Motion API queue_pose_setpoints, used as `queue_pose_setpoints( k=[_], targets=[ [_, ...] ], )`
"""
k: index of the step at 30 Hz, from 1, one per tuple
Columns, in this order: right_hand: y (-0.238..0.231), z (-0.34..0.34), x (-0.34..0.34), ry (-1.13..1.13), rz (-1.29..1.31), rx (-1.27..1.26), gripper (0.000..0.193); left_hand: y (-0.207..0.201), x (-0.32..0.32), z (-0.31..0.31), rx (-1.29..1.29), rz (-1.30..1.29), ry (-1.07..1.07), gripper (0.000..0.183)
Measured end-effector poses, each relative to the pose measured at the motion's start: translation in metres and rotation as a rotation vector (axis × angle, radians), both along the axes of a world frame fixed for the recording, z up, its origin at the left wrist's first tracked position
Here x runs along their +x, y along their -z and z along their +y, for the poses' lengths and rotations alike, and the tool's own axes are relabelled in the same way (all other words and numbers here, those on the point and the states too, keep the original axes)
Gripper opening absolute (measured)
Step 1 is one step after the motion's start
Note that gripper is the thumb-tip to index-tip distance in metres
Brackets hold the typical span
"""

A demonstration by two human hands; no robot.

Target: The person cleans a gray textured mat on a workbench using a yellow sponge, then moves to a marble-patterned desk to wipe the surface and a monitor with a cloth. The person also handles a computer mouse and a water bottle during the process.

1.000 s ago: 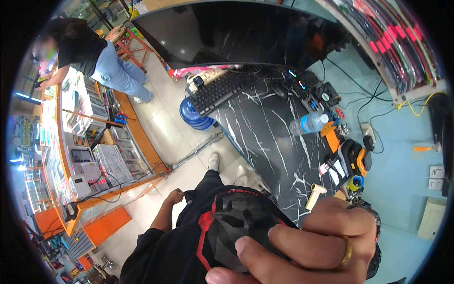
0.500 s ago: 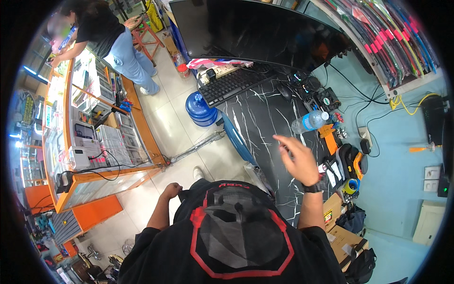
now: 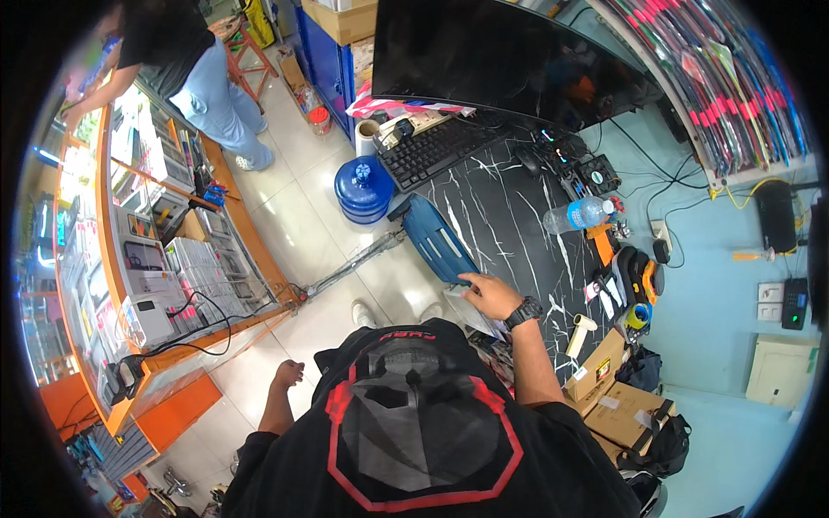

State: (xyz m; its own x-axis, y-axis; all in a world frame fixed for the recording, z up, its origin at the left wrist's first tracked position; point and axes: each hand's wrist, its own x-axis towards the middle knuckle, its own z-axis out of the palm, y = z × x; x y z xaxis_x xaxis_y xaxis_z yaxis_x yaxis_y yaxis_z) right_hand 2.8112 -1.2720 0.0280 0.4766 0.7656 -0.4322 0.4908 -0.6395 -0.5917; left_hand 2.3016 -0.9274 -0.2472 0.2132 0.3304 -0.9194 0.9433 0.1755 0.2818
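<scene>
My right hand (image 3: pixel 494 299), with a black watch on the wrist, is over the front edge of the black marble-patterned desk (image 3: pixel 509 224). Its fingers are slightly bent and apart, the tips at the near end of a blue plastic chair (image 3: pixel 436 242); whether they press on it I cannot tell. The chair stands against the desk's left side. Low at my left side hangs my left hand (image 3: pixel 289 373), empty, its fingers loosely bent and a little apart, above the tiled floor.
On the desk are a keyboard (image 3: pixel 440 151), a monitor (image 3: pixel 509 60), a water bottle (image 3: pixel 577 216) and a cream-coloured tube (image 3: pixel 580 335). A blue water jug (image 3: pixel 363 190) stands on the floor. Left is a glass display counter (image 3: pixel 186 259) with a person (image 3: pixel 177 69) beside it. Cardboard boxes (image 3: pixel 626 414) sit right.
My right hand has moved left and nearer to me, from above the desk to the chair's end. My left hand has lowered and its fingers loosened. More of the chair shows.
</scene>
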Motion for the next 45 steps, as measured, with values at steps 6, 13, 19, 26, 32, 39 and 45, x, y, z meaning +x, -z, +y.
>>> queue_pose_setpoints(
  k=[6, 13, 19, 26, 32, 39, 45],
  targets=[
    [-0.009, -0.003, 0.021, 0.059, 0.008, -0.018, 0.044, 0.001, 0.017, 0.007, 0.022, -0.003, -0.057, 0.028],
    [0.024, -0.014, 0.093, 0.094, -0.081, 0.018, 0.04, -0.025, 0.111, -0.017, 0.067, -0.23, -0.121, 0.027],
    [0.095, -0.015, 0.215, 0.273, -0.49, 0.23, 0.045, -0.036, 0.131, -0.046, 0.101, -0.271, -0.111, 0.024],
    [0.141, 0.003, 0.321, 0.414, -0.708, 0.131, 0.079, -0.094, 0.127, -0.091, 0.23, -0.154, -0.083, 0.023],
    [0.151, 0.003, 0.323, 0.377, -0.713, -0.08, 0.079, -0.015, 0.035, -0.107, 0.271, -0.121, 0.006, 0.028],
    [0.119, 0.013, 0.303, 0.451, -0.642, -0.087, 0.08, 0.007, 0.099, -0.075, 0.27, -0.189, 0.198, 0.026],
    [0.08, 0.006, 0.268, 0.513, -0.461, 0.458, 0.067, -0.044, 0.187, -0.037, 0.258, -0.215, 0.306, 0.026]
  ],
)
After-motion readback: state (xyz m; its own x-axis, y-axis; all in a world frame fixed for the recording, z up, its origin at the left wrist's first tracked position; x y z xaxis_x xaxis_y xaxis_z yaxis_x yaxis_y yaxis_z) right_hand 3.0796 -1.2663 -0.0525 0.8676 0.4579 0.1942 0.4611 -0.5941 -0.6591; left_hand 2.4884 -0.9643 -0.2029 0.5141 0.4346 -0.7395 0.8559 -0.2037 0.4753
